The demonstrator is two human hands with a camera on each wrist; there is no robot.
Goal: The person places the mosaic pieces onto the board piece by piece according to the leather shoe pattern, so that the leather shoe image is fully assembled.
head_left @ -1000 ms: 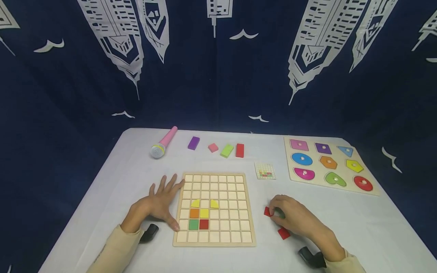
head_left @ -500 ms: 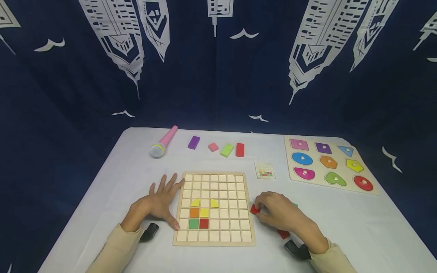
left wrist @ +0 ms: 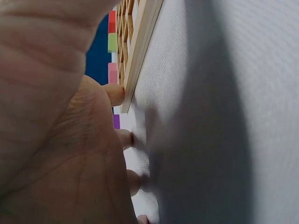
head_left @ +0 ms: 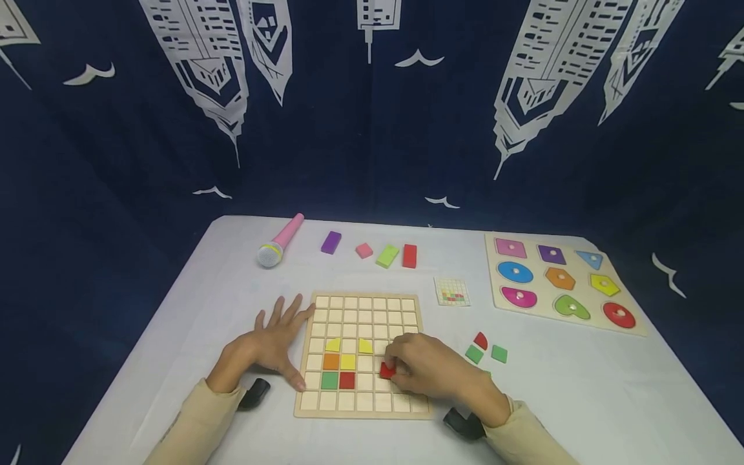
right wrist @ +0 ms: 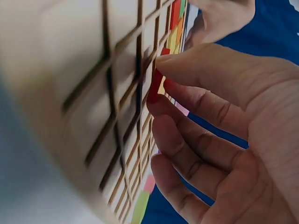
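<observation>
A wooden grid board [head_left: 382,403] lies in front of the person. My left hand [head_left: 268,342] spreads its fingers along the board's left edge, touching it with thumb and forefinger. Over the right half of the board, my right hand [head_left: 427,367] pinches a red square tile [head_left: 386,371] between thumb and fingertips; the right wrist view shows the red tile [right wrist: 157,84] tilted just above the cells. Set in the cells are an orange tile [head_left: 330,361], a yellow square tile [head_left: 347,363], a green tile [head_left: 329,381], a red tile [head_left: 347,381] and two yellow curved pieces [head_left: 365,347].
Right of the board lie a red quarter-round piece [head_left: 481,340] and green tiles [head_left: 499,353]. A small pattern card [head_left: 451,292] and a shape puzzle [head_left: 537,307] stand farther back. Along the back are a pink toy microphone [head_left: 280,241] and several coloured blocks [head_left: 387,256].
My right hand has carried the red tile leftward from the table to over the board, uncovering green tiles and a red quarter-round piece. The left hand stays in place.
</observation>
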